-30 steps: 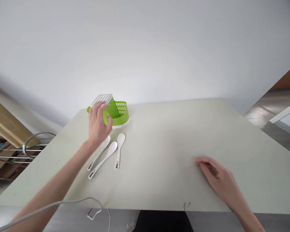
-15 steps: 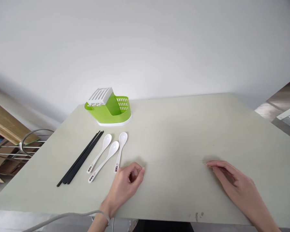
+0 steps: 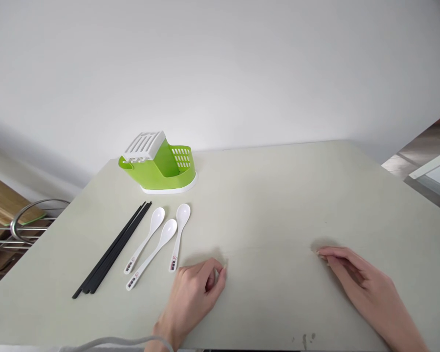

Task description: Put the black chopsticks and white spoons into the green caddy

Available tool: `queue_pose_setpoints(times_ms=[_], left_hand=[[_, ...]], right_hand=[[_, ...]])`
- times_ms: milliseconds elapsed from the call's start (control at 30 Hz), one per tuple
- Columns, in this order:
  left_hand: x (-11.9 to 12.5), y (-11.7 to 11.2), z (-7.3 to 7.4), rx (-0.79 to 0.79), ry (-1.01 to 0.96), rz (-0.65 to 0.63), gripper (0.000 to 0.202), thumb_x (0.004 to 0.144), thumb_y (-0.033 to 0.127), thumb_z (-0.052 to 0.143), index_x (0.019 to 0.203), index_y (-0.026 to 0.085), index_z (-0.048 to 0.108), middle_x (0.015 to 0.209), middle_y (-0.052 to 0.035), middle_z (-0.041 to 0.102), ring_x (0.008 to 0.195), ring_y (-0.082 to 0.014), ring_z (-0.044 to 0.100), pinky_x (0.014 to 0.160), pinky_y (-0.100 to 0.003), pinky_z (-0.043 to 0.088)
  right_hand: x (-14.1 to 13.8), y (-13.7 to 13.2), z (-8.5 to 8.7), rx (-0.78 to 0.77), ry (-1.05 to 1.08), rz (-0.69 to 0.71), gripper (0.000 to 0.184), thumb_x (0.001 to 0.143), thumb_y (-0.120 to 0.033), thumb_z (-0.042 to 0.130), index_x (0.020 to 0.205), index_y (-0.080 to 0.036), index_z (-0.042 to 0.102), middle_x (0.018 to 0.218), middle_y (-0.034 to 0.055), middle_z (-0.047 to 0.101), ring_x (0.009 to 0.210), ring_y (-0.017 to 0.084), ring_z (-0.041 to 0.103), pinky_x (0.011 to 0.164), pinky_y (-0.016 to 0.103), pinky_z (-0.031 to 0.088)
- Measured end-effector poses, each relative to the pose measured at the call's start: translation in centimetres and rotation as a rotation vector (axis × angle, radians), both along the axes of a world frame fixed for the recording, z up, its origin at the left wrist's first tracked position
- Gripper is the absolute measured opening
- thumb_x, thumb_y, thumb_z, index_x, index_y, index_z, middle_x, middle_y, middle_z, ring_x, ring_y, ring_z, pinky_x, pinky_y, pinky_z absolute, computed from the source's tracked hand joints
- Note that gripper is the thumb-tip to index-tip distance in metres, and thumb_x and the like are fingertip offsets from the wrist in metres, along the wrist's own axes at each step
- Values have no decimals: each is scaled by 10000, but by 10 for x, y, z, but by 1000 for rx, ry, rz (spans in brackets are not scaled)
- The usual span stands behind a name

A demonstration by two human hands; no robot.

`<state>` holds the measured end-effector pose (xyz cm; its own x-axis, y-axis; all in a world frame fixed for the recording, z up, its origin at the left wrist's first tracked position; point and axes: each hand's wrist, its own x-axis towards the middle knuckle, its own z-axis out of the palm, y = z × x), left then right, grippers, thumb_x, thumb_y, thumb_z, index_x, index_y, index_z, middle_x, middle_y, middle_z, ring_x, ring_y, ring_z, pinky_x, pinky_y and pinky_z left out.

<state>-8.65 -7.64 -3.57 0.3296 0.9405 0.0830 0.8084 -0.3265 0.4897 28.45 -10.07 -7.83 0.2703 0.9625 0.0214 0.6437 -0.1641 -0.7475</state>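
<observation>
My left hand (image 3: 198, 296) rests on the table, its fingers curled in towards the thumb with nothing visible in them. Just beyond it lies the nearest white spoon (image 3: 179, 237); a small gap separates them. Two more white spoons, a middle one (image 3: 153, 254) and a left one (image 3: 145, 240), lie beside it, bowls pointing away from me. Farther left, several black chopsticks (image 3: 113, 249) lie in a slanted bundle. On the right side of the table, my right hand (image 3: 363, 281) lies with thumb and fingertips pressed together, and holds nothing that I can see.
At the table's back left stands a green cutlery holder (image 3: 163, 178) with a white slotted top and white base. A pale wall (image 3: 242, 73) rises behind the table (image 3: 271, 205). Left of the table are a metal wire rack (image 3: 18, 234) and a wooden board (image 3: 7, 198).
The view has shifted slightly, so the holder, spoons and chopsticks appear a little farther left. Both hands keep the same closed shapes on the table.
</observation>
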Motion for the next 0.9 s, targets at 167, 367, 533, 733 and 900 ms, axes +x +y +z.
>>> queue_pose_setpoints(times_ms=[167,367,533,733,900], left_hand=[[0,-1,-2,39,11,-3,261,1040,343,490,818,248,588,559,67,484,475,-112,480,524,-262,370],[-1,-3,-5,86,2,-30,245,1044,294,497,822,230,577,565,78,482,473,-89,447,529,-236,342],[0,-4,-5,119,-8,-32,217,1038,276,515,839,228,589,564,84,480,468,-84,445,527,-230,333],[-1,-3,-6,105,-2,-36,220,1042,288,513,845,230,590,563,85,486,470,-87,451,534,-236,340],[-1,-4,-6,96,-10,-33,230,1048,301,504,850,230,597,566,83,489,476,-88,449,531,-240,335]], right_hand=[[0,1,0,19,-13,-4,339,933,-593,584,1030,-327,770,1165,32,800,1043,283,763,786,336,616],[5,1,-2,6,-40,-3,346,920,-602,603,1049,-331,776,1148,8,807,1023,266,778,753,304,627],[4,-1,-2,-10,-32,-21,344,926,-604,593,1053,-337,770,1167,2,801,1055,261,772,766,294,626],[3,0,-1,7,-35,-18,348,930,-597,586,1048,-326,769,1160,19,802,1044,272,772,770,311,624],[5,0,-3,-18,-25,-16,340,926,-603,590,1049,-341,770,1173,1,799,1066,260,766,770,295,622]])
